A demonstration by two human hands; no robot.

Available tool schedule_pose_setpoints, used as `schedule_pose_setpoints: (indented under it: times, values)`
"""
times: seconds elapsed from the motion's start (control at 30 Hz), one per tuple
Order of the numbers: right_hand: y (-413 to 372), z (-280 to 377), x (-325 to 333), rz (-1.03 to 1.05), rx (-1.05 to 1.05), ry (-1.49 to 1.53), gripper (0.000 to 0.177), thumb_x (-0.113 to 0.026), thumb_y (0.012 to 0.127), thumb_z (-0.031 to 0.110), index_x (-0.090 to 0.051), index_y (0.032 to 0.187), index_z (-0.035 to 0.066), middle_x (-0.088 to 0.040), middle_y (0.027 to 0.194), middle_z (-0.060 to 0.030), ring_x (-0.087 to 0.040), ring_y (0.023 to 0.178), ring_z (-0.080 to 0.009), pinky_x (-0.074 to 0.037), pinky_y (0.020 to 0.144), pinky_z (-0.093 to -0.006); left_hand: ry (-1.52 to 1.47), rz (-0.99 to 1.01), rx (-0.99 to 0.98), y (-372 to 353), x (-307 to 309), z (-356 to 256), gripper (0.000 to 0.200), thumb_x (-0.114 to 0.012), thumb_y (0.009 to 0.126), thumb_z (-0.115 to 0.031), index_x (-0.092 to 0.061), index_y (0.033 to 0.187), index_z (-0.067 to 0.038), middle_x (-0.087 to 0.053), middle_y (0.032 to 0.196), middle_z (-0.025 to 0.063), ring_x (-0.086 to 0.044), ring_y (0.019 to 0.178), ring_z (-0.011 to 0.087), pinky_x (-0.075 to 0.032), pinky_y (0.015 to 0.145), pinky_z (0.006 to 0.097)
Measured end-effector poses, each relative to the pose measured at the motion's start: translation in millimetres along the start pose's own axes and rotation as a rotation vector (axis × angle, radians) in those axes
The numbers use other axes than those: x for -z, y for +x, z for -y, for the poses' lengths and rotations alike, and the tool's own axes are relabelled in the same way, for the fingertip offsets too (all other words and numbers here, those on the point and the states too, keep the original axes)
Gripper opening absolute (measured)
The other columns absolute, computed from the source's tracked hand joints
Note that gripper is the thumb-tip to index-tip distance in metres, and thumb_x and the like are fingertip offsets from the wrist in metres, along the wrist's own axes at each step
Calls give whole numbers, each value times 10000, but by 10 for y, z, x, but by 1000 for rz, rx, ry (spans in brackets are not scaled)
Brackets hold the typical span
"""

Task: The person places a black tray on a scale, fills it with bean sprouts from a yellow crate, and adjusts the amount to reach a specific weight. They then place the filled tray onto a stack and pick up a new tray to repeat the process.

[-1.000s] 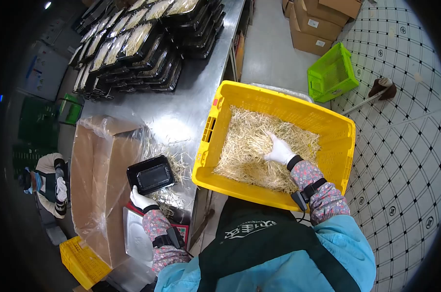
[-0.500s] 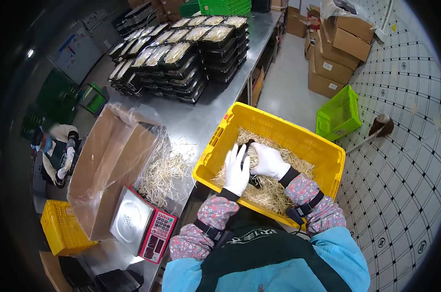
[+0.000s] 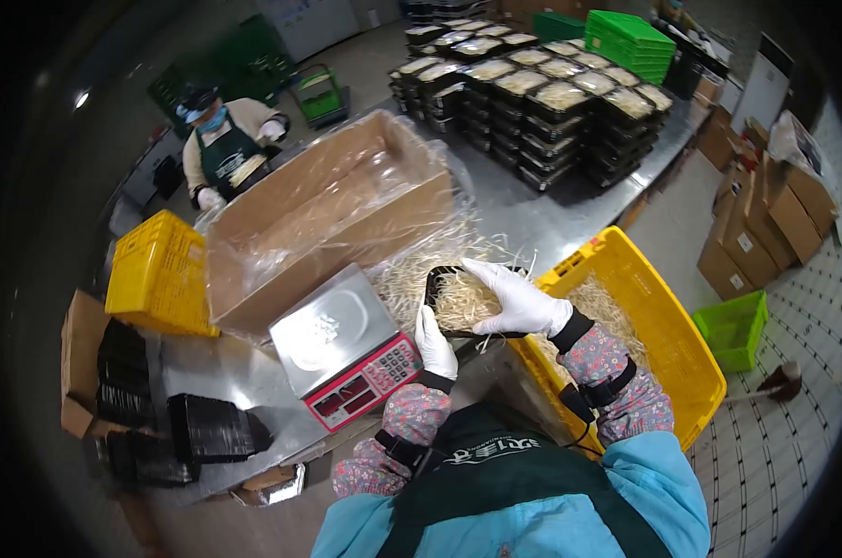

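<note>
At the far left a slotted yellow plastic crate (image 3: 160, 274) rests on the bench (image 3: 556, 219), with stacks of empty black trays (image 3: 207, 428) near it at the close edge. Behind it another person (image 3: 224, 149) in an apron stands at work. Next comes a wide cardboard box (image 3: 328, 209) lined with crinkled clear film, and in front of it a scale (image 3: 346, 349) with a flat, shiny steel platter and a red keypad. Loose pale sprouts (image 3: 411, 279) lie scattered between box and scale.

The left hand (image 3: 435, 342), in a white glove, has its fingers closed on the near edge of a shallow black tray (image 3: 439, 284) heaped with thin, stringy sprouts, held above the bench just right of the scale. The right hand (image 3: 518, 298), also gloved, lies over the tray's right side, fingers curled around its far rim.

Further right, a yellow crate of sprouts (image 3: 667, 344), then a green basket (image 3: 732, 325) on the floor.
</note>
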State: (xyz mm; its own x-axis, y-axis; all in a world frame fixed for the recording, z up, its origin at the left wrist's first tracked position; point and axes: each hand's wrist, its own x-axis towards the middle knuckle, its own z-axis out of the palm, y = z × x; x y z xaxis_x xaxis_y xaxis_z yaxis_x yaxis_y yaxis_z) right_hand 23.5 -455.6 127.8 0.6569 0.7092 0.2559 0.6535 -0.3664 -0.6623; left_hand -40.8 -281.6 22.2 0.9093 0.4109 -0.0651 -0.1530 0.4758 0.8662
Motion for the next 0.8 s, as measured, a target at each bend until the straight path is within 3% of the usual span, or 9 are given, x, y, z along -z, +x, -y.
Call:
schedule_pose_setpoints:
  times: [0.17,0.2,0.37,0.47,0.57,0.63,0.67,0.77,0.8]
  values:
    - [1129,504,-621,5,79,229,723,-788,781,247,-474,1395,31,-516,1377,-210,-476,1299,-353,-365,1109,-408,9,-374,-193,391,1038,-889,492,-404,1060,-395,-482,1391,-40,-552,1329,75,-516,1207,164,-399,1029,329]
    - [1320,555,-770,25,103,226,713,-786,786,257,-481,1390,35,-520,1374,-208,-481,1294,-353,-368,1106,-410,3,-313,-239,522,1419,-871,500,-423,1055,-379,-468,1395,-15,-546,1351,91,-512,1213,176,-390,1041,330]
    - [1930,422,-1398,130,135,4,697,-781,809,254,-480,1401,45,-514,1383,-197,-476,1302,-340,-367,1111,-408,725,-368,-216,712,2488,-988,566,-492,1023,-289,-349,1460,41,-426,1470,217,-377,1376,341,-271,1150,392]
    - [2096,364,-1493,172,131,-92,911,-804,743,356,-352,1480,68,-394,1485,-221,-350,1393,-392,-318,1139,-462,1087,-368,-455,744,2653,-1273,714,-591,952,-295,-272,1490,49,-330,1517,273,-249,1440,426,-206,1185,448]
    - [2262,549,-1527,334,171,-345,1087,-829,669,419,-248,1527,92,-271,1561,-220,-248,1444,-422,-290,1143,-518,1502,-78,-677,794,2177,-1813,780,-642,906,-318,-273,1496,36,-308,1535,259,-229,1452,419,-205,1185,471]
    - [2381,645,-1603,506,222,-531,1099,-837,652,411,-254,1531,100,-240,1576,-218,-228,1454,-419,-283,1144,-524,1555,296,-609,956,2001,-1850,841,-692,848,-390,-313,1505,-25,-339,1532,214,-266,1433,425,-233,1169,490]
    - [2390,585,-1670,438,307,-657,989,-846,625,387,-404,1464,105,-423,1467,-228,-392,1370,-401,-383,1084,-492,1624,379,-571,994,2003,-1794,820,-689,848,-406,-345,1489,-29,-371,1509,212,-298,1413,428,-257,1156,494]
    - [2461,315,-1598,598,98,-571,721,-837,628,369,-614,1253,89,-623,1224,-205,-566,1189,-369,-499,940,-453,1719,448,-519,1049,2117,-1639,748,-667,863,-414,-411,1441,-15,-433,1459,200,-364,1369,415,-331,1108,487]
    - [2388,246,-1550,448,106,-568,470,-816,653,360,-702,1006,70,-700,926,-162,-669,938,-348,-549,779,-436,1705,429,-523,1047,2138,-1596,737,-664,866,-407,-416,1435,-11,-439,1452,199,-365,1367,415,-342,1100,487]
